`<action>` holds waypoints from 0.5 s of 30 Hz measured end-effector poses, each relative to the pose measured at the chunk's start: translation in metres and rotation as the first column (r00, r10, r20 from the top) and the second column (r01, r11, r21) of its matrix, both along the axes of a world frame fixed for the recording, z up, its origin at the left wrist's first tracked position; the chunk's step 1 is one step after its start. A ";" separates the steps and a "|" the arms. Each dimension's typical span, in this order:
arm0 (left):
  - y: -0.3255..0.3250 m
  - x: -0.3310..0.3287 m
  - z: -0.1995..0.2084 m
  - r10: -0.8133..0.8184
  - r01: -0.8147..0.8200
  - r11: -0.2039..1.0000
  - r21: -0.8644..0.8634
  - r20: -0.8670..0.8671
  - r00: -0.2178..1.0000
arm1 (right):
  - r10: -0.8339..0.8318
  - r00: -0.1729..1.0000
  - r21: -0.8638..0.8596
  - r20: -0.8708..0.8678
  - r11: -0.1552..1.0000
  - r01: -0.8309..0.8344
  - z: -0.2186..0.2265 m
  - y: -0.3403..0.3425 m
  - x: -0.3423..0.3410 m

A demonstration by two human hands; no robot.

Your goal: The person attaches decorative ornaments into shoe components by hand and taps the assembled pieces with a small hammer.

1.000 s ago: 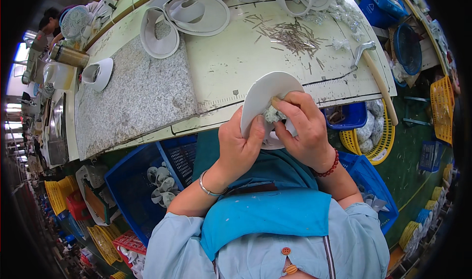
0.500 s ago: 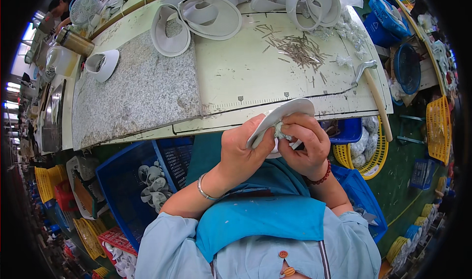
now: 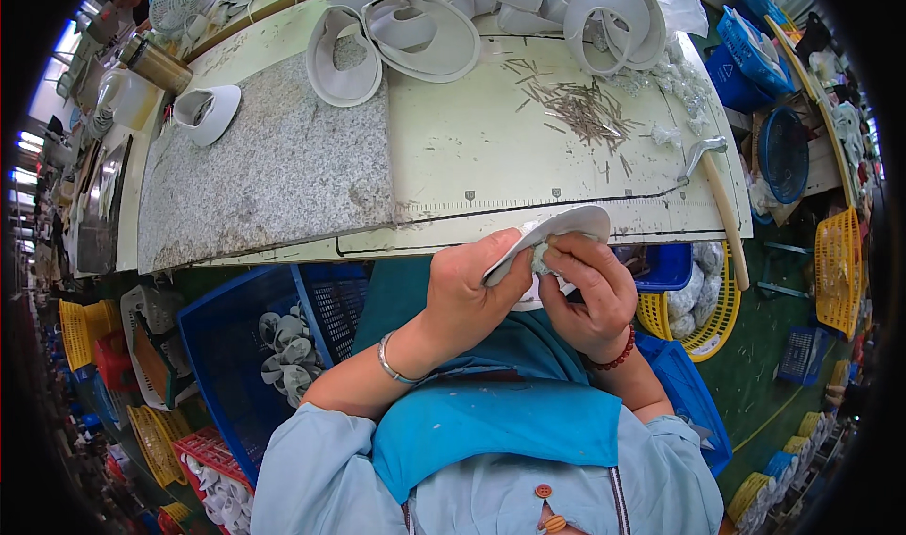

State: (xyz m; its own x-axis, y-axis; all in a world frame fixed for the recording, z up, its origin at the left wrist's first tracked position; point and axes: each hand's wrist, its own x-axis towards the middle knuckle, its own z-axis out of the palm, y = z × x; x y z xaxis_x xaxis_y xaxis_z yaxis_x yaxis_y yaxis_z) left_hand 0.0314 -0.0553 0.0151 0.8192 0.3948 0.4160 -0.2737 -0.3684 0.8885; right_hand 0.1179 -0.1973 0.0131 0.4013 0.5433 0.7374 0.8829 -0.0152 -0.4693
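Just off the front edge of the table, my left hand (image 3: 472,285) grips a white curved piece (image 3: 573,223), a smooth bent shell seen nearly edge-on. My right hand (image 3: 593,294) is closed at its inner side, fingertips pinching a small pale crumpled bit (image 3: 539,258) against the piece. What that bit is made of is too small to tell. Similar white pieces with oval openings (image 3: 425,44) lie heaped at the back of the table. One more white piece (image 3: 207,114) sits apart on the grey stone slab (image 3: 274,172).
Thin brown sticks or pins (image 3: 582,110) lie scattered on the table (image 3: 444,148). A hammer (image 3: 723,200) rests at its right edge beside clear plastic scraps (image 3: 681,87). Below are a blue crate (image 3: 219,346) holding pale parts and a yellow basket (image 3: 708,332) of wrapped bundles.
The view has shifted slightly, so the table sits a little lower. Both hands keep the white piece, which is tilted a little differently; the right fingers have moved slightly at the pale bit.
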 end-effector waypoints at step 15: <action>-0.001 0.000 -0.004 -0.037 0.034 0.997 -0.076 -0.042 0.998 | -0.052 0.997 0.065 -0.051 0.996 0.055 0.000 0.005 -0.004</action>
